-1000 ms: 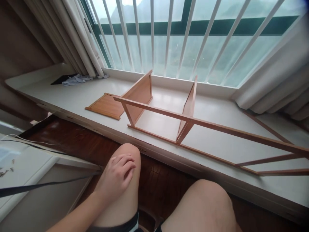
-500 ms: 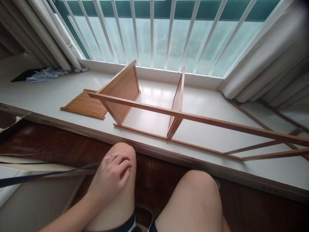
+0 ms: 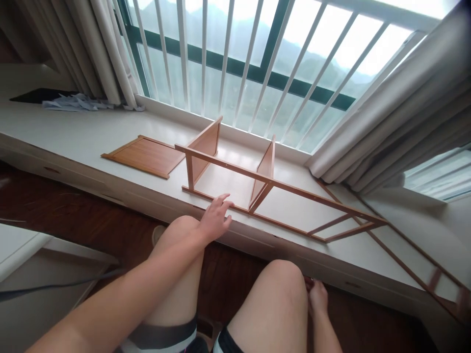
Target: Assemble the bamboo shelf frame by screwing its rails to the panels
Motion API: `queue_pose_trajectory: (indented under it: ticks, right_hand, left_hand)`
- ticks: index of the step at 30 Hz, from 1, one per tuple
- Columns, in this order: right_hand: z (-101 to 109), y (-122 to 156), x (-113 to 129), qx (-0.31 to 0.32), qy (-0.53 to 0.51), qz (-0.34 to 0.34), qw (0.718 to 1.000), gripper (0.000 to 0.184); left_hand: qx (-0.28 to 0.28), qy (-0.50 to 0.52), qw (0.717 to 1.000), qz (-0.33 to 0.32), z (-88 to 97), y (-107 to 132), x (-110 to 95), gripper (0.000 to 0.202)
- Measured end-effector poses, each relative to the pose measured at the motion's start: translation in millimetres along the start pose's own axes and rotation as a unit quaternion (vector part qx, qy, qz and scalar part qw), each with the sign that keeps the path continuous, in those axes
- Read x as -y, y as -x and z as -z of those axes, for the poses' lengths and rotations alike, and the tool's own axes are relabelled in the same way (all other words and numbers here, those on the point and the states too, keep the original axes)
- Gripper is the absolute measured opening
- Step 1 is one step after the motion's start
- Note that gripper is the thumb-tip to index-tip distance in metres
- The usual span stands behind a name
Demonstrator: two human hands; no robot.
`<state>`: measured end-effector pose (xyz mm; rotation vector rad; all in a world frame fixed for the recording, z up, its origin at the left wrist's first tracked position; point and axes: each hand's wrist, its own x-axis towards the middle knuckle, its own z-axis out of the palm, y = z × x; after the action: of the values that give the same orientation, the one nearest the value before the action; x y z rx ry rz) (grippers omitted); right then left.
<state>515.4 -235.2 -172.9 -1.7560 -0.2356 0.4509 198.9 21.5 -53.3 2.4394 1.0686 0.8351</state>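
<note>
A partly assembled wooden shelf frame (image 3: 235, 169) lies on its side on the white window ledge, with two panels standing between its long rails. My left hand (image 3: 216, 219) reaches over my left knee to the frame's near lower rail. Its fingers are stretched out and slightly apart, with nothing in them; whether they touch the rail I cannot tell. Low beside my right knee, my right hand (image 3: 318, 295) has its fingers curled closed. A small dark bit shows at its fingertips, too little to name. Flat on the ledge left of the frame lies a loose wooden panel (image 3: 145, 156).
Another wooden ladder-like frame (image 3: 390, 247) rests on the ledge at the right. Crumpled pale sheets (image 3: 79, 103) and a dark flat piece (image 3: 40, 95) lie at the far left. Curtains (image 3: 362, 110) flank the barred window. A white furniture piece (image 3: 44, 255) stands at lower left, a dark strap (image 3: 62, 286) across it.
My left hand has left my knee and moved forward and right to the frame's near rail. My right hand has come into sight beside my right knee. The view has tilted up and turned.
</note>
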Motion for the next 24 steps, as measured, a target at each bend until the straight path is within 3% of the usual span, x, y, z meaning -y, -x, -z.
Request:
queue_pose_trajectory:
  ticks: [2, 5, 8, 11, 16, 20, 24]
  right_hand:
    - [2, 0, 18, 0.010, -0.010, -0.003, 1.000, 0.030]
    - [-14, 16, 57, 0.064, -0.030, 0.026, 0.997, 0.028]
    - [-51, 50, 95, 0.182, -0.053, 0.075, 0.979, 0.029]
    - [-94, 86, 114, 0.262, -0.082, 0.090, 0.957, 0.032]
    - [-143, 120, 97, 0.325, -0.056, 0.070, 0.941, 0.034]
    - [-154, 129, 79, 0.339, -0.025, 0.058, 0.939, 0.033]
    - [-158, 129, 76, 0.342, -0.009, 0.055, 0.938, 0.032]
  left_hand:
    - [0.024, 0.042, 0.999, -0.016, -15.5, -12, 6, 0.035]
    - [0.070, 0.080, 0.994, -0.015, -32.8, -19, 15, 0.039]
    - [0.078, 0.078, 0.994, -0.004, -39.5, -19, 19, 0.035]
    - [0.068, 0.065, 0.996, 0.006, -38.6, -17, 17, 0.031]
    - [0.059, 0.065, 0.996, 0.004, -33.7, -13, 13, 0.025]
    - [0.067, 0.053, 0.996, 0.002, -26.6, -12, 13, 0.019]
    - [0.084, 0.043, 0.995, -0.012, -17.4, -10, 12, 0.012]
